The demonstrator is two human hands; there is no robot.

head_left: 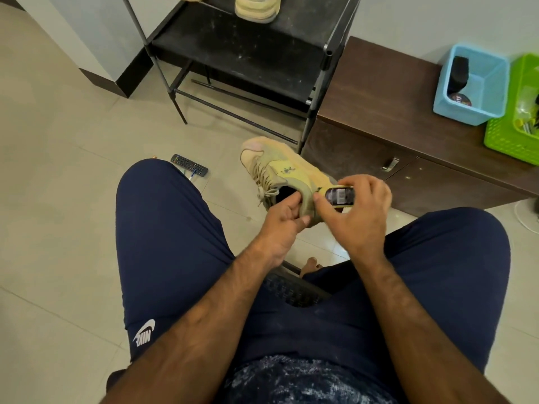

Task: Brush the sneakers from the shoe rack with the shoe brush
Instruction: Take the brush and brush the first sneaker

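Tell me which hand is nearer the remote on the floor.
Left. The left hand, gripping the sneaker at its opening, is right of the remote; the right hand, holding the brush, is farther right still.

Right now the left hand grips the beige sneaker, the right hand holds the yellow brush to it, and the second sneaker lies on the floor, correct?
No. The head view shows the second beige sneaker on the black metal shoe rack, not the floor; the rest holds.
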